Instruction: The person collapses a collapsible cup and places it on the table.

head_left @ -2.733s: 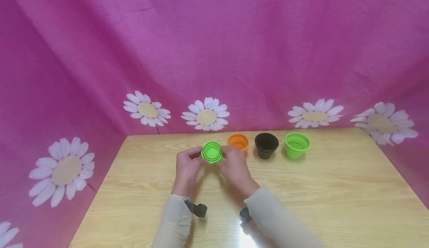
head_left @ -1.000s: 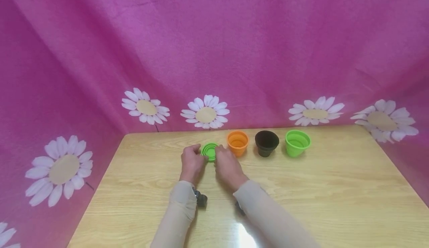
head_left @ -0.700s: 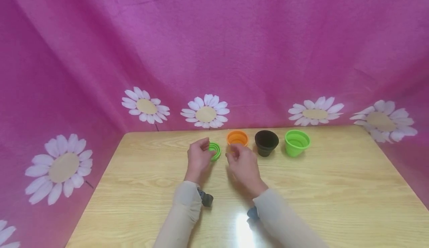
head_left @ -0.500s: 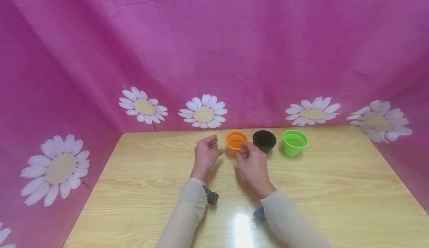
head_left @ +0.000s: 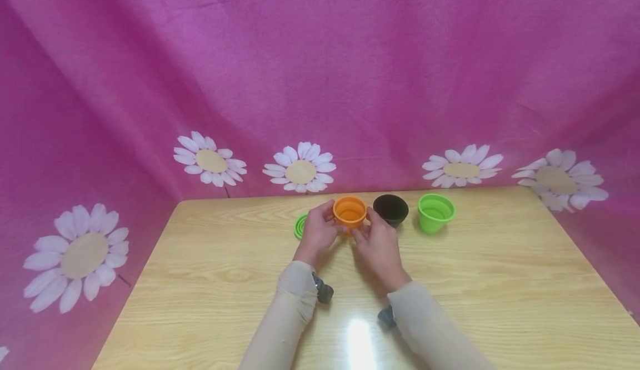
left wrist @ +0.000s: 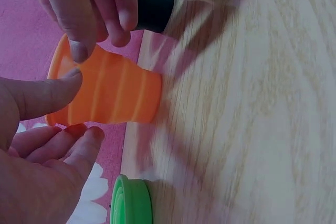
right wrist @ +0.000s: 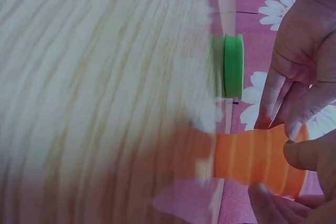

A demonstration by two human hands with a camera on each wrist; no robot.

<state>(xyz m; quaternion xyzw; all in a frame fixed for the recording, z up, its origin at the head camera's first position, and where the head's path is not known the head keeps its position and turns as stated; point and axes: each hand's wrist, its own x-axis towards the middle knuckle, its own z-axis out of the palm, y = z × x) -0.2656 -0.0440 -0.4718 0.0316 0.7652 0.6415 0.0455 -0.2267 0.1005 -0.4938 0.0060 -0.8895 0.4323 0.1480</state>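
An orange collapsible cup (head_left: 350, 212), ribbed and at full height, stands upright on the table. My left hand (head_left: 319, 232) holds its left side, thumb across the front near the rim and fingers along the side in the left wrist view. On the opposite side my right hand (head_left: 382, 249) grips the cup, its thumb on the front in the right wrist view. Just left of my left hand lies a green collapsible cup (head_left: 299, 227), folded flat into rings and partly covered by that hand. Both wrist views show the folded cup (right wrist: 233, 66) as a low disc.
Right of the orange cup stand a black cup (head_left: 391, 209), partly behind my right hand, and a light green cup (head_left: 436, 213), both at full height. Behind the wooden table (head_left: 215, 298) hangs a magenta cloth (head_left: 350, 81) with white daisies.
The green cup, earlier between both hands, has been pressed flat and let go. Both hands have moved right and taken hold of the orange cup.
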